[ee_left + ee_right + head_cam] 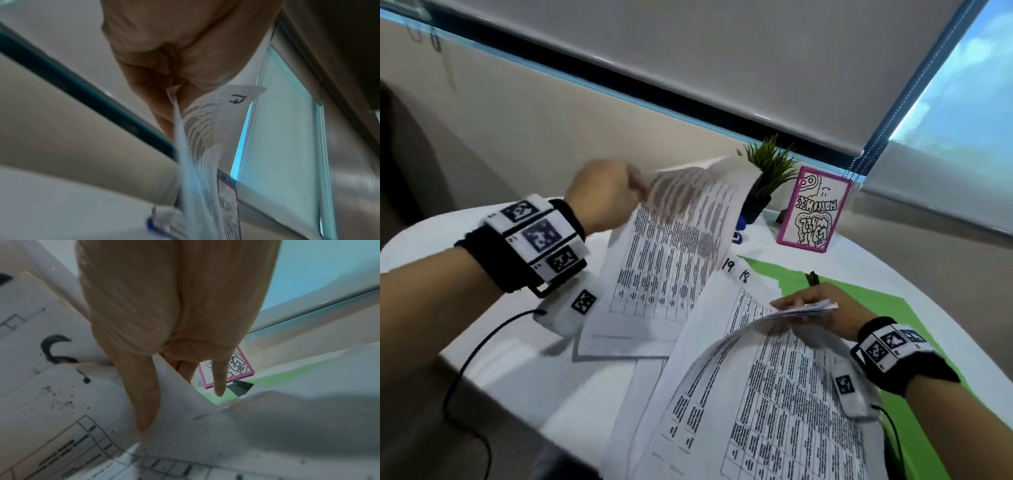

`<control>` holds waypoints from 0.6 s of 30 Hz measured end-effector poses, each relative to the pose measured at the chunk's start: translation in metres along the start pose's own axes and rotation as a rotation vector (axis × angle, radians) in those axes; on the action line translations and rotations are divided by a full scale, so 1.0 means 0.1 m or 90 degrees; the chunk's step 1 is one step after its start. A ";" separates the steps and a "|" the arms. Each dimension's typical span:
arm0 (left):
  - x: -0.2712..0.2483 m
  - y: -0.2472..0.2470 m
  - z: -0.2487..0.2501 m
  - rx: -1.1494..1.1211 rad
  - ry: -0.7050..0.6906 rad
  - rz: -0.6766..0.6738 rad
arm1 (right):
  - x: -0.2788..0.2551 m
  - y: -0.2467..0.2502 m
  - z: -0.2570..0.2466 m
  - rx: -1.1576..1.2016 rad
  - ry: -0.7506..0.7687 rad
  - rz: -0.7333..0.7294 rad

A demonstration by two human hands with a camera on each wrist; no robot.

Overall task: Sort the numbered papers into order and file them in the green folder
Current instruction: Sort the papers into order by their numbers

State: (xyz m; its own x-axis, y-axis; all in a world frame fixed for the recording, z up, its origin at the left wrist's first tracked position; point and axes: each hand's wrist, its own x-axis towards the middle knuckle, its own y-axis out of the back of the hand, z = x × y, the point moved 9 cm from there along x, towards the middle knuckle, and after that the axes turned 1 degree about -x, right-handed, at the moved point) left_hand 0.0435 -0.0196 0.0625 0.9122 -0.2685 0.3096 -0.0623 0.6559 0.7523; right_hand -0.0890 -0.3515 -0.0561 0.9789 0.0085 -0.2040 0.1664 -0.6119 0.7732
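My left hand (pixel 602 195) pinches the top corner of a printed sheet (pixel 671 246) and holds it up over the table; in the left wrist view that sheet (pixel 197 129) bears the number 17. My right hand (pixel 815 308) grips the top edge of a curled stack of papers (pixel 763 394), thumb (pixel 141 395) on top and fingers beneath. Loose sheets (pixel 736 274) marked 19 and 18 lie flat between the hands. The green folder (pixel 887 308) lies open under the papers at the right, mostly covered.
A small potted plant (pixel 767 178) and a pink-framed drawing (pixel 815 209) stand at the table's back edge below the window blind. A blue object (pixel 739 226) lies behind the lifted sheet. The white table's near-left edge (pixel 493 373) is close to my left arm.
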 end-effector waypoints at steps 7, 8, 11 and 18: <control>0.24 0.90 0.14 -0.413 -0.073 0.284 | 0.03 0.19 -0.09 -0.129 0.044 0.080; 0.25 0.90 0.17 -0.424 -0.079 0.298 | 0.00 0.23 -0.10 -0.103 0.049 0.096; 0.26 0.68 0.32 -0.421 -0.106 0.279 | -0.08 0.28 -0.14 -0.050 0.080 0.118; 0.02 -0.05 0.65 -0.232 -0.222 0.259 | -0.29 0.38 -0.26 0.021 0.114 0.136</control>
State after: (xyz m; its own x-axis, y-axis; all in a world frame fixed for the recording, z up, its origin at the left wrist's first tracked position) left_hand 0.0193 -0.0692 0.0976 0.6559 -0.1211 0.7451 -0.1783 0.9342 0.3089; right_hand -0.1085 -0.3546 -0.0053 0.9972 0.0137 0.0729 -0.0472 -0.6400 0.7669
